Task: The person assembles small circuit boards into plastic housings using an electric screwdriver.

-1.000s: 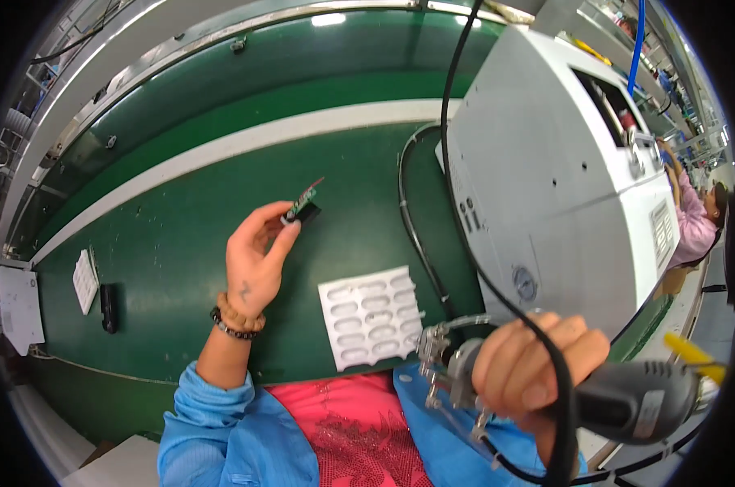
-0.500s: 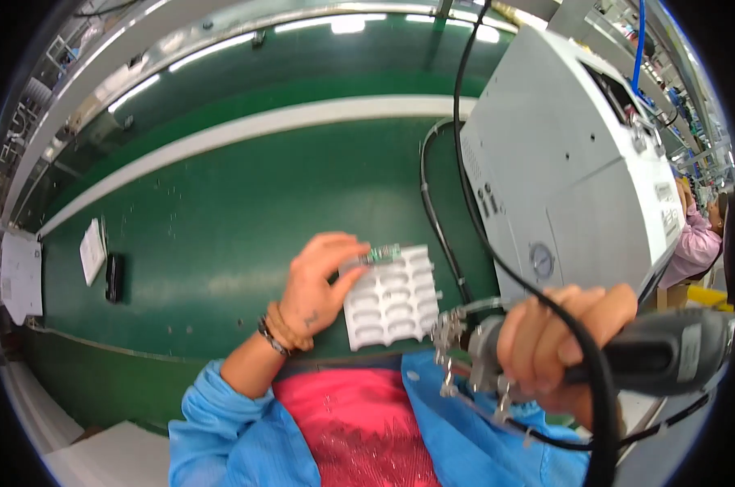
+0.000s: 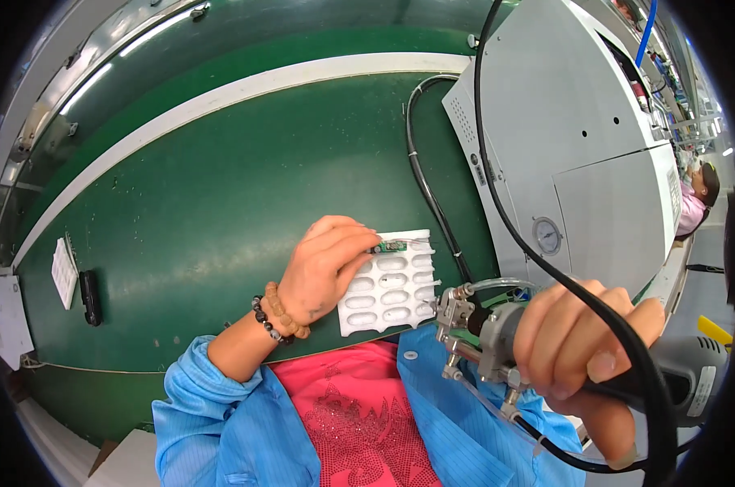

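Note:
My left hand point(image 3: 327, 268) pinches a small green circuit board point(image 3: 393, 246) between fingertips and thumb. The board is over the top edge of a white tray point(image 3: 349, 324) with rows of oval pockets; whether it touches the tray I cannot tell. On the right, my right hand point(image 3: 582, 337) is wrapped around the dark grey body of a powered screwdriver point(image 3: 685, 369). Its metal head point(image 3: 457, 315), with hose fittings, points left and is close to the tray's right edge. Part of the tool is hidden behind my fingers and a black cable.
A large grey machine point(image 3: 611, 203) with a round gauge stands at the right. A black cable point(image 3: 497, 195) loops down across my right hand, and a hose point(image 3: 424, 183) lies on the green table point(image 3: 221, 195). A black object point(image 3: 90, 298) and white tray point(image 3: 63, 273) are far left. Someone in pink sits beyond.
The whole view has shifted slightly. My left hand still pinches the board at the tray's top edge. My right hand and the screwdriver appear a little lower and farther right.

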Motion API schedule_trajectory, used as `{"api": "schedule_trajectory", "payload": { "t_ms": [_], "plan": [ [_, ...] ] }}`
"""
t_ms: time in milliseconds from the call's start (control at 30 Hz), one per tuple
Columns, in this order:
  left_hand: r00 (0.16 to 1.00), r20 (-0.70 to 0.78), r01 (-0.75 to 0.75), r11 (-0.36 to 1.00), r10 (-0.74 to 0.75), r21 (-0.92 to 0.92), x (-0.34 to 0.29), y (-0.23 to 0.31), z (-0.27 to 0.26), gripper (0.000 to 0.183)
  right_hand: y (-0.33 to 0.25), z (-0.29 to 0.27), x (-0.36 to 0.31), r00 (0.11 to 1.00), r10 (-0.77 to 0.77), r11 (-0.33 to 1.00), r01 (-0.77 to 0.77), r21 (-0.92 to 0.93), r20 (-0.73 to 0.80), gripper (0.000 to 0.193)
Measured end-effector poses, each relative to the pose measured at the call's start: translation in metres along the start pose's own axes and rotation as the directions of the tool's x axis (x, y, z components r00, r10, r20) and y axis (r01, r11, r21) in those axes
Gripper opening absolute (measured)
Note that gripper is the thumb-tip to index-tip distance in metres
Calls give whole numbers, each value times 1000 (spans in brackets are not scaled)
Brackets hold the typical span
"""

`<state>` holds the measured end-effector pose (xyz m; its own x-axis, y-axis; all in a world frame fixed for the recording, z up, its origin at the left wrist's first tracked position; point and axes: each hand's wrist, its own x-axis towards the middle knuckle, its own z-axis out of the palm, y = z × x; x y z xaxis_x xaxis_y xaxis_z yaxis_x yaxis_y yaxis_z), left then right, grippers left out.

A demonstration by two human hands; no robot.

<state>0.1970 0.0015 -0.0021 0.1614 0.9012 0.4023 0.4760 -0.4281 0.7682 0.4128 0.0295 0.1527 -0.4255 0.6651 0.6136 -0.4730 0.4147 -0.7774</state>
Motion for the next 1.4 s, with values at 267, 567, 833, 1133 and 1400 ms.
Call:
{"api": "schedule_trajectory", "payload": {
  "t_ms": [267,567,833,1133,1400],
  "plan": [
    [998,43,59,995,-56,-77,-9,-6,2,29,22,12,9,996,-79,997,79,-3,-28,51],
    [998,-17,61,988,-64,-145,-12,-11,11,36,54,19,25,999,-48,999,49,-25,18,55],
    [996,-32,78,989,-83,-124,-18,-17,14,36,65,11,17,994,6,1000,-6,0,109,53],
    [996,-28,80,986,-86,-149,-18,-14,14,36,66,14,20,994,44,999,-42,-22,99,53],
    [993,-18,116,982,-119,-146,-22,-14,12,36,70,16,18,992,68,998,-67,-13,104,52]
  ]
}}
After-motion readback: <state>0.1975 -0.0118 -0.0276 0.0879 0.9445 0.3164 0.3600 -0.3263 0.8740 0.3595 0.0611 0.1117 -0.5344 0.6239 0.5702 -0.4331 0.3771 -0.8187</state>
